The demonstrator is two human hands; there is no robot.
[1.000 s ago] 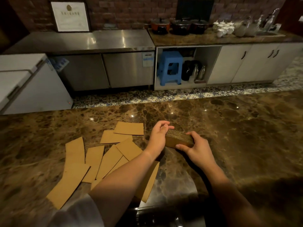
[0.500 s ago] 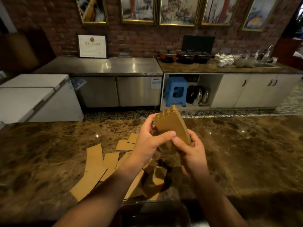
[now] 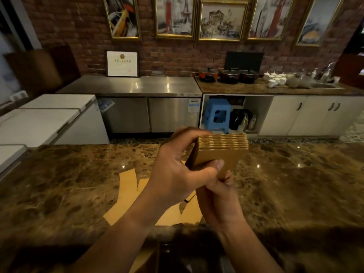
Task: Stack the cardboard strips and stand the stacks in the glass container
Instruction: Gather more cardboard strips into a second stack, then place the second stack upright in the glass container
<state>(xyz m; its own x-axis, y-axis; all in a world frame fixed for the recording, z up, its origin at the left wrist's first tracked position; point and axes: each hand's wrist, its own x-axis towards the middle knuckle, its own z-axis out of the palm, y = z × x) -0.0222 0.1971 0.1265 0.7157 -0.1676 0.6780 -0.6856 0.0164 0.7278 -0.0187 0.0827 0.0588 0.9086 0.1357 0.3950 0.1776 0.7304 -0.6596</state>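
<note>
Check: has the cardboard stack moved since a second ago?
Yes. The cardboard stack has been lifted off the marble counter and now stands upright in both hands.

Both hands meet above the near half of the table (image 3: 295, 184), the left hand (image 3: 177, 174) to the left of the stack of strips (image 3: 222, 152), the right hand (image 3: 218, 201) beneath it, the stack upright and clear of the tabletop. Loose strips (image 3: 128, 186) lie flat on the table below and left of the hands. Beyond the table, across the floor, a steel counter (image 3: 134, 85) stands against the wall, with a stool (image 3: 216, 113) tucked under the open cabinet to its right and pots (image 3: 228, 75) on top there.
</note>
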